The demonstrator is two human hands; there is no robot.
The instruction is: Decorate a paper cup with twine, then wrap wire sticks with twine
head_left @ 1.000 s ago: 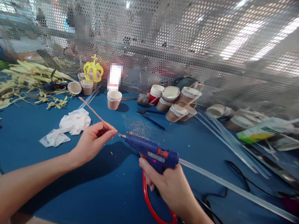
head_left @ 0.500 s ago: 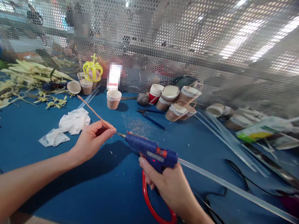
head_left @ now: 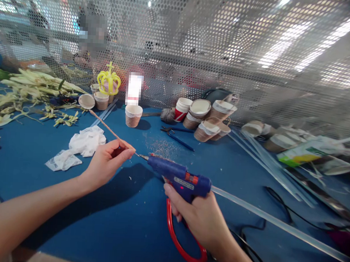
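Note:
My left hand is closed, pinching one end of a thin brown cord, which sticks out up and to the left. My right hand wraps round the grip of a blue hot glue gun with a small red light lit. A long clear glue stick runs out of its back. The metal nozzle points at the cord's end by my left fingertips, a small gap away. Below the gun, a red looped handle shows, partly hidden by my right hand.
A crumpled white cloth lies left of my hands. Beyond are a twine-wrapped cup, pliers, more cups and a yellow crown. Glue sticks and a black cable lie at right. A perforated screen stands behind.
The glue gun has drawn back slightly to the right, widening the gap between its nozzle and the cord's end. My left hand has barely moved and keeps its pinch.

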